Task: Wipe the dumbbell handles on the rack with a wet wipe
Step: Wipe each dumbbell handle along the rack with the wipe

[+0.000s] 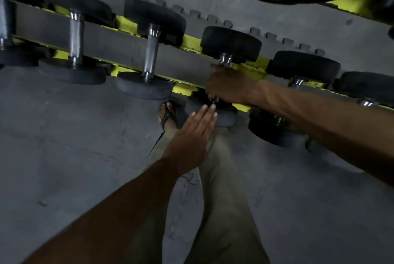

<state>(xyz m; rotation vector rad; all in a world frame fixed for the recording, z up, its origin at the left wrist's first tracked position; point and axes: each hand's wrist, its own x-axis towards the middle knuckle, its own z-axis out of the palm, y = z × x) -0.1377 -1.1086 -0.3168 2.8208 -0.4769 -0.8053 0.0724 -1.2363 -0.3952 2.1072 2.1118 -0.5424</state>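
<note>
Your right hand (229,84) wraps the steel handle of the black round-headed dumbbell (231,42) on the yellow-and-grey rack (119,43), wipe unseen, your left hand (189,135) flat-fingered just below its near head, neighbouring chrome-handled dumbbell (151,50) close left, bare grey floor (64,146) below.

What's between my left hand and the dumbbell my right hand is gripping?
Nothing in the head view: left hand fingertips reach the near head of the dumbbell gripped by the right hand.
</note>
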